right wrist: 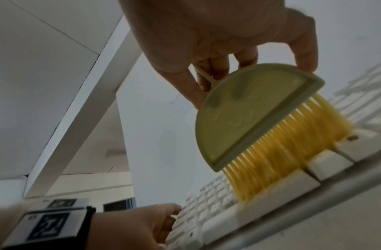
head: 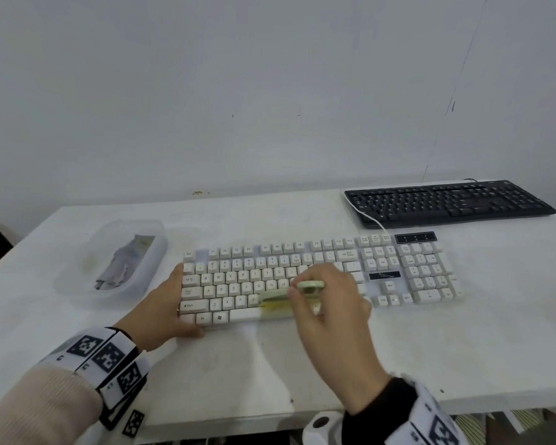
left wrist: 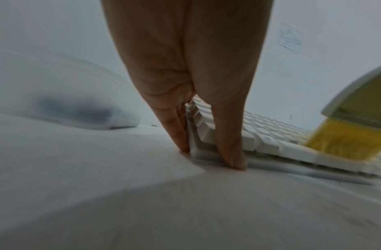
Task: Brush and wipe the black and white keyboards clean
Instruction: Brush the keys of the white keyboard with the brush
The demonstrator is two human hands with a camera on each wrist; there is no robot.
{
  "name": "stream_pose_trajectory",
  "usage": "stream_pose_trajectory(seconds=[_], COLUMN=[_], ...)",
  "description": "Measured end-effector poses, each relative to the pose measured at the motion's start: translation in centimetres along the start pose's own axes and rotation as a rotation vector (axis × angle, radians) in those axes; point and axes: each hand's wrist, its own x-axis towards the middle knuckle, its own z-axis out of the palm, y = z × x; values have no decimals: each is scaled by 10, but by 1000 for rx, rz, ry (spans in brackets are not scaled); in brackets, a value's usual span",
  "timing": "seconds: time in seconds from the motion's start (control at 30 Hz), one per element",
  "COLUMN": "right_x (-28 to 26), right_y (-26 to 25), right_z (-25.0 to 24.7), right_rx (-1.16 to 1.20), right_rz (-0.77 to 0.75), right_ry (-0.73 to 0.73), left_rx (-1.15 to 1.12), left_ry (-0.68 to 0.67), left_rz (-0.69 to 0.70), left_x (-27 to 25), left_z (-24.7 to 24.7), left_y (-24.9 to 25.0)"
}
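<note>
The white keyboard (head: 414,274) lies across the middle of the white table, and the black keyboard (head: 450,202) sits behind it at the far right. My right hand (head: 302,292) pinches the thin handle of a green half-round brush (head: 275,298). Its yellow bristles (right wrist: 292,148) are pressed onto the bottom key row near the space bar. My left hand (head: 174,300) braces the white keyboard's near-left corner, with straight fingers (left wrist: 178,135) along the left side and the thumb against the front edge. The brush (left wrist: 360,108) looks motion-blurred in the left wrist view.
A clear plastic tub (head: 154,226) left of the white keyboard holds a crumpled grey cloth (head: 122,261). A white cable (head: 371,220) runs over the black keyboard's left end. The table's front edge (head: 238,415) is close to me, and a wall stands behind.
</note>
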Motion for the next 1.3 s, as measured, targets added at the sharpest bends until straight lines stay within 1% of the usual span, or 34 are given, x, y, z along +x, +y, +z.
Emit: stream_pose_trajectory(seconds=[0.07, 0.17, 0.27, 0.4, 0.5, 0.57, 0.63, 0.7, 0.73, 0.9, 0.97, 1.03, 1.1, 1.17, 1.2, 1.23, 1.3], right_x=[-2, -4, -5, 3, 5, 3, -3, -6, -5, 5, 6, 3, -3, -8, -11, -11, -9], right_y=[0, -2, 12, 45, 48, 39, 30, 30, 34, 61, 58, 45, 33, 30, 31, 34, 45], right_z=[-4, -3, -8, -39, -51, -46, -36, -29, -30, -60, -64, -57, -44, -31, -27, -28, -37], right_rx=[57, 196, 205, 250, 178, 199, 246, 220, 206, 178, 197, 236, 283, 261, 232, 206, 172], right_rz=[-5, -23, -37, 62, 20, -41, -105, -148, -131, 9, -1, -47, -96, -154, -179, -192, -164], right_ry=[35, -8, -21, 52, 118, 87, -12, -63, -53, 126, 147, 115, 26, -60, -80, -77, -26], left_rx=[-7, -13, -10, 13, 13, 7, -9, -11, -6, -5, -2, 0, -9, -18, -20, -20, -18], left_ry=[1, -6, -4, 3, 3, 0, -9, -13, -10, -8, -10, -8, -8, -8, -5, -2, 3], left_rz=[-1, 5, 4, 4, -2, -10, -14, -14, -13, -18, -18, -19, -22, -19, -16, -15, -14], left_x=[1, 1, 1, 1, 0, 1, 1, 1, 1, 1, 1, 1, 1, 1, 0, 0, 0], left_z=[0, 0, 0, 0, 1, 0, 0, 0, 0, 0, 1, 1, 0, 1, 1, 1, 1], left_y=[-1, -2, -2, -1, -1, -1, -1, -2, -2, -2, -2, -2, -2, -1, 0, 1, 2])
